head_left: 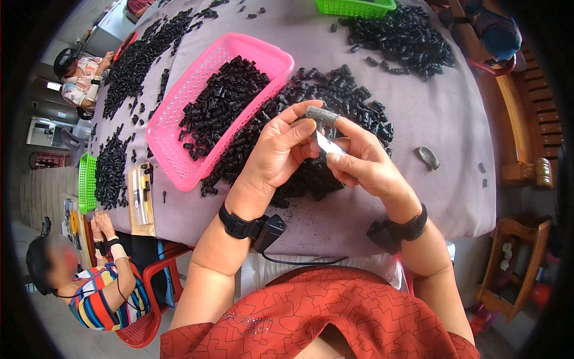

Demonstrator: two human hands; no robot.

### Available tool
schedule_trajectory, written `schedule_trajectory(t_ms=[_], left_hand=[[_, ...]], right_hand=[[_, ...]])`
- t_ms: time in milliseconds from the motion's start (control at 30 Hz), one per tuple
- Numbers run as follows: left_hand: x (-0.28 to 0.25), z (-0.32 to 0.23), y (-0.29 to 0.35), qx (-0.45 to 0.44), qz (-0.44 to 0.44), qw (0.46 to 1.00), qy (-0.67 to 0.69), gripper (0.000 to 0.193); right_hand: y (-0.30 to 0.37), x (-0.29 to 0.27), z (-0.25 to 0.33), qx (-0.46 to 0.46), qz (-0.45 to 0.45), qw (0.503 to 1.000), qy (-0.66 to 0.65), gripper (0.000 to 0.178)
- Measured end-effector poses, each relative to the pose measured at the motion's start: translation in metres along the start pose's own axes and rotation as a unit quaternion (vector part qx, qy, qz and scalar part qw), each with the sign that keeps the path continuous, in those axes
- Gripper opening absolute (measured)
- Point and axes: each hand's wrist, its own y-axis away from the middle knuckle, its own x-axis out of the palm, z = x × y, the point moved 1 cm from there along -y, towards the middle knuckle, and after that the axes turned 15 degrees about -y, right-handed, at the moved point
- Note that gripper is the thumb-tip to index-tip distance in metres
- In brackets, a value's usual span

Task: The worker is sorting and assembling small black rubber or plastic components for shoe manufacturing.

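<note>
Over the pile of small black plastic parts (311, 179), my two hands meet. My right hand (368, 164) pinches a small flat white piece, shaped like a blade (326, 143), between thumb and fingers. A grey finger sleeve (323, 115) covers the end of its index finger. My left hand (281, 146) is closed, with its thumb and index fingertip against the sleeved finger; whatever lies between its fingers is hidden. Left of my hands, a pink basket (170, 158) holds many similar black parts. Black straps with small boxes sit on both my wrists.
Another grey finger sleeve (427, 157) lies on the cloth-covered table (442, 203) at right. More black parts (412, 45) are heaped at the far right by a green basket (356, 7). At left are another green basket (88, 182) and two people at the table's edge.
</note>
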Motion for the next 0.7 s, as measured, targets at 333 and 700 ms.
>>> schedule_trajectory(t_ms=[333,700], left_hand=[[0.003,-0.001,0.002,-0.013,0.002,1.0,-0.019,0.041],[0.001,0.001,0.0,-0.019,0.011,1.0,-0.01,0.042]], right_hand=[[-0.002,0.003,0.002,0.003,-0.012,0.999,-0.031,0.06],[-0.003,-0.002,0.003,0.003,0.008,1.0,-0.025,0.056]])
